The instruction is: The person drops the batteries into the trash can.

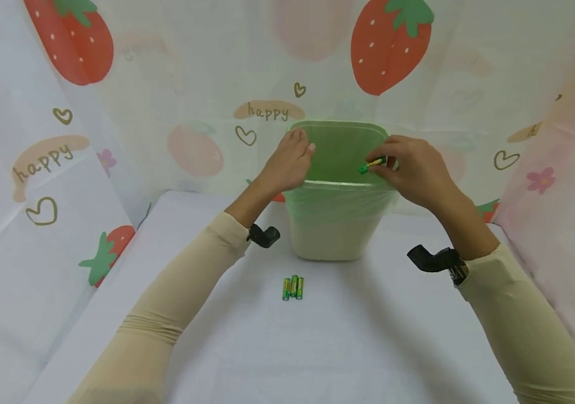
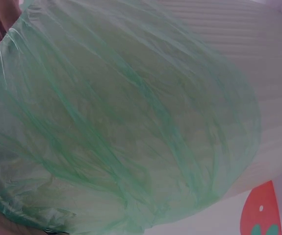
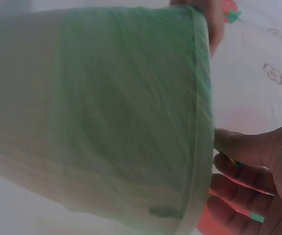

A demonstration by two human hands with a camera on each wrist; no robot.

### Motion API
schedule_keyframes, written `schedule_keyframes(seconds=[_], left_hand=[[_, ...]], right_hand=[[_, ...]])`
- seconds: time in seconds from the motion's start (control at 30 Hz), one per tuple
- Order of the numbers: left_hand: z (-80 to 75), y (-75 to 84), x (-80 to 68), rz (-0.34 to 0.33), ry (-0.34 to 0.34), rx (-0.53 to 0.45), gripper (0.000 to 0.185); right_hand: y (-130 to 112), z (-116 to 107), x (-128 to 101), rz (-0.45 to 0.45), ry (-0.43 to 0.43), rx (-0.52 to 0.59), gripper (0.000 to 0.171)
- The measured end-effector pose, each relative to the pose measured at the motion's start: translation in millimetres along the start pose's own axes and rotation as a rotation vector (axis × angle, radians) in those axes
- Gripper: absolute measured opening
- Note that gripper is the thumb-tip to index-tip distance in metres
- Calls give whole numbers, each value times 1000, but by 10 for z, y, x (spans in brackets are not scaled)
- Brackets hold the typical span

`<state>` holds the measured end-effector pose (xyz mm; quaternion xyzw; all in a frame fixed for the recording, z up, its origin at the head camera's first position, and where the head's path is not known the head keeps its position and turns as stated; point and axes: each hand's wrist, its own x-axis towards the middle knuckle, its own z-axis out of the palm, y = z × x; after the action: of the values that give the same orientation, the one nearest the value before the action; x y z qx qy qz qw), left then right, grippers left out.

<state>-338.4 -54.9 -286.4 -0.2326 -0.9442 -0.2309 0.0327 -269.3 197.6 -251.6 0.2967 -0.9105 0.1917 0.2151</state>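
Note:
A cream bin (image 1: 335,235) lined with a green plastic bag (image 1: 343,151) stands at the back of the white table. My left hand (image 1: 287,163) grips its left rim. My right hand (image 1: 414,168) hovers over the bin's right rim and pinches a green and yellow battery (image 1: 371,165) above the opening. Three more batteries (image 1: 292,287) lie side by side on the table in front of the bin. The left wrist view is filled by the bag-covered bin wall (image 2: 131,127). In the right wrist view the bin's rim (image 3: 202,122) sits beside my right hand's fingers (image 3: 248,188).
The white table (image 1: 318,348) is hemmed in by strawberry-print cloth at the back (image 1: 217,84) and on both sides. Open tabletop lies left and right of the loose batteries.

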Motion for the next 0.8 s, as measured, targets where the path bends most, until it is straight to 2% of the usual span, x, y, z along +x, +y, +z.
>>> schedule_keyframes(seconds=[0.13, 0.4, 0.57, 0.8], left_hand=[[-29, 35, 17, 14, 5, 3, 59], [-45, 55, 42, -5, 5, 14, 60], [-24, 58, 49, -1, 9, -12, 60], [5, 44, 12, -28, 9, -47, 60]], right_hand=[[42, -6, 73, 33, -36, -24, 15], [116, 32, 238, 67, -140, -54, 16], [157, 80, 308, 97, -182, -64, 16], [211, 186, 403, 100, -240, -75, 16]])
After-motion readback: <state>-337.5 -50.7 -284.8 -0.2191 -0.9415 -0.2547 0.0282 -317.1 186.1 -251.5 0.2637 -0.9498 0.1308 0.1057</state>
